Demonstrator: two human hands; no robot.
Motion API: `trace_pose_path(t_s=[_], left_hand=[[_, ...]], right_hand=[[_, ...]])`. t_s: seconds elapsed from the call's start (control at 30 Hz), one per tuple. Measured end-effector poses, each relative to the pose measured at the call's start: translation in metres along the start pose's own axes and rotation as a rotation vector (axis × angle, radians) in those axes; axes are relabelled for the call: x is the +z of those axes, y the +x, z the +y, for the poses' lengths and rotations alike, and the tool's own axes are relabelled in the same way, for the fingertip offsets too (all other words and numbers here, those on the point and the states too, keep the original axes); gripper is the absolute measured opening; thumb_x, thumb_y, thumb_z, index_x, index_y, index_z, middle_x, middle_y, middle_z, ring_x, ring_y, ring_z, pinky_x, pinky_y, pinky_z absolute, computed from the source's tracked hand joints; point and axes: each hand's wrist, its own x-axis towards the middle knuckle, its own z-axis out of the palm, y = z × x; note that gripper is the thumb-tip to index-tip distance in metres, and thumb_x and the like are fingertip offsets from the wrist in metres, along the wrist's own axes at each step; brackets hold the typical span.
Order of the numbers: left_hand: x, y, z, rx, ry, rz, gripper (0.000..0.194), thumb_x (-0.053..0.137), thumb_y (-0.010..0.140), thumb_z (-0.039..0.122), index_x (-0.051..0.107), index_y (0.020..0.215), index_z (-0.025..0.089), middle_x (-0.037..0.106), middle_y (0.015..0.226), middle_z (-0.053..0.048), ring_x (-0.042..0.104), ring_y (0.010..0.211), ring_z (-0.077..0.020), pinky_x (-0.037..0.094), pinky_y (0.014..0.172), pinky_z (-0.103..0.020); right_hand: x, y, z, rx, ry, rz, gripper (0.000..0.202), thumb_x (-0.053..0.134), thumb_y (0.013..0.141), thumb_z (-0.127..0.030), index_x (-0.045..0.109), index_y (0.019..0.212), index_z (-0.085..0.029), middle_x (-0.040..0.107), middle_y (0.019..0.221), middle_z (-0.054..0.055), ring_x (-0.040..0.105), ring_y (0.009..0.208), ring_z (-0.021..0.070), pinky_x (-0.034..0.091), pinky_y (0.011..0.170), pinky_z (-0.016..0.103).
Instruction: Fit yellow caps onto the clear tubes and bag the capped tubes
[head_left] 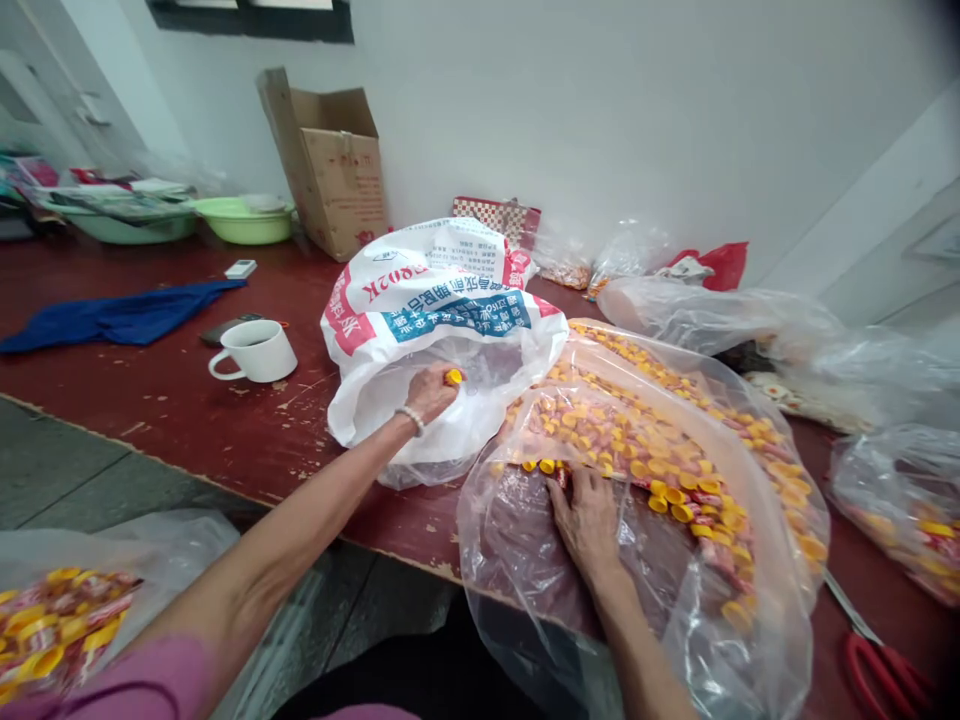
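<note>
Yellow cap [453, 377] pinched in left hand [429, 392] over white sack [435, 330]; right hand [589, 520] flat, empty, on caps bag [525, 560].

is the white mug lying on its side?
No, the white mug stands upright on the red table, its open mouth facing up and its handle pointing left.

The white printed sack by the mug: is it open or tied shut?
Open. The white printed sack gapes toward the person, and the left hand, holding a yellow cap, reaches into its mouth.
</note>
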Motion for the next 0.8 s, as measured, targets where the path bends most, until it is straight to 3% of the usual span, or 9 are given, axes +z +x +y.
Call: trace_pose_path(t_s=[0.1,0.2,0.3,0.4,0.5,0.57,0.67,0.8], left_hand=[[0.019,0.036,-0.016,0.117,0.195,-0.09,0.018,0.056,0.061,0.003,0.066,0.067,0.017,0.06,0.099,-0.007,0.049,0.097,-0.0224,0.036,0.083,-0.032],[0.03,0.052,-0.025,0.19,0.344,-0.194,0.019,0.055,0.062,0.001,0.066,0.067,0.017,0.061,0.1,-0.008,0.046,0.103,-0.025,0.033,0.089,-0.036],[0.028,0.056,-0.027,0.233,0.434,-0.252,0.017,0.054,0.066,0.004,0.065,0.069,0.016,0.062,0.092,-0.009,0.047,0.1,-0.0248,0.032,0.092,-0.039],[0.014,0.046,-0.022,0.256,0.453,-0.252,0.018,0.055,0.07,0.009,0.067,0.08,0.017,0.063,0.092,-0.008,0.05,0.097,-0.0233,0.034,0.093,-0.039],[-0.008,0.012,-0.012,0.248,0.416,-0.23,0.026,0.055,0.076,0.023,0.064,0.1,0.017,0.063,0.094,-0.007,0.055,0.089,-0.0207,0.043,0.082,-0.033],[-0.022,-0.023,-0.003,0.189,0.255,-0.262,0.038,0.053,0.08,0.033,0.058,0.113,0.015,0.062,0.091,-0.006,0.057,0.08,-0.0184,0.046,0.067,-0.028],[-0.035,-0.083,0.013,0.012,-0.111,-0.347,0.048,0.06,0.077,0.038,0.056,0.118,0.013,0.06,0.082,-0.004,0.057,0.069,-0.0145,0.043,0.053,-0.022],[-0.035,-0.144,0.032,-0.146,-0.322,-0.443,0.045,0.07,0.071,0.033,0.063,0.11,0.013,0.063,0.082,-0.004,0.055,0.068,-0.0117,0.046,0.061,-0.022]], right_hand=[[0.001,-0.005,0.0,-0.007,0.084,-0.005,0.027,0.043,0.089,-0.029,0.056,0.109,-0.017,0.06,0.096,0.012,0.053,0.089,0.0262,0.044,0.082,0.042],[0.001,-0.006,-0.001,0.025,0.126,0.0,0.027,0.04,0.09,-0.026,0.055,0.109,-0.014,0.061,0.096,0.014,0.053,0.091,0.0265,0.044,0.083,0.042],[0.002,-0.006,0.0,0.058,0.145,0.026,0.027,0.038,0.091,-0.028,0.054,0.108,-0.013,0.062,0.097,0.014,0.055,0.092,0.0257,0.045,0.084,0.041],[0.001,-0.004,0.004,0.085,0.181,0.074,0.031,0.034,0.091,-0.028,0.053,0.112,-0.014,0.06,0.103,0.015,0.054,0.096,0.0254,0.045,0.085,0.043],[-0.01,-0.006,0.0,0.149,0.322,0.123,0.031,0.036,0.089,-0.029,0.055,0.111,-0.018,0.059,0.104,0.012,0.054,0.098,0.0246,0.044,0.087,0.044],[-0.023,-0.01,-0.015,0.235,0.49,0.12,0.028,0.043,0.087,-0.032,0.056,0.109,-0.019,0.06,0.099,0.009,0.055,0.093,0.0223,0.045,0.086,0.042],[-0.052,-0.015,-0.057,0.372,0.83,0.104,0.029,0.054,0.084,-0.036,0.052,0.109,-0.02,0.06,0.092,0.005,0.058,0.081,0.0171,0.048,0.077,0.035],[-0.079,-0.017,-0.116,0.333,1.158,0.05,0.022,0.06,0.083,-0.033,0.051,0.1,-0.022,0.059,0.088,0.001,0.057,0.074,0.0122,0.048,0.07,0.027]])
